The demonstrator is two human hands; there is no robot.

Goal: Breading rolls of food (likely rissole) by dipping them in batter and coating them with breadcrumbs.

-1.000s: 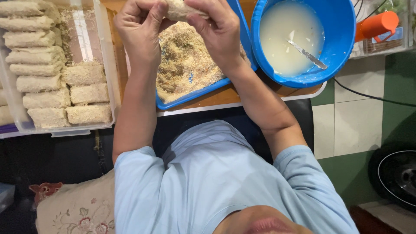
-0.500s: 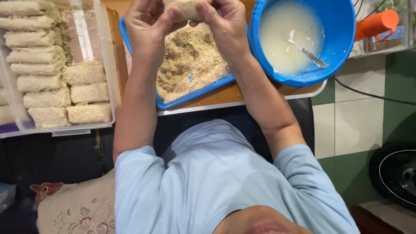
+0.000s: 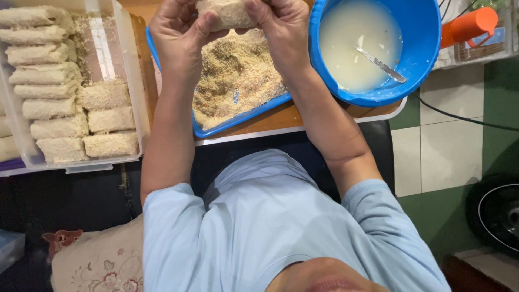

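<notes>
Both my hands hold one breaded roll (image 3: 228, 13) at the top edge of the view, above a blue tray (image 3: 246, 114) covered in breadcrumbs (image 3: 235, 75). My left hand (image 3: 178, 33) grips the roll's left end with the thumb pressed on it. My right hand (image 3: 281, 27) grips its right end. The roll's top is cut off by the frame.
A clear plastic container (image 3: 138, 103) on the left holds several finished breaded rolls (image 3: 105, 119). A blue bowl (image 3: 419, 70) of pale batter with a metal utensil (image 3: 381, 65) stands to the right. An orange object (image 3: 467, 24) lies beyond it. A dark round item (image 3: 497, 213) sits on the floor at right.
My hands have lifted the roll farther away, toward the top of the view, still turning and pressing it over the crumb tray.
</notes>
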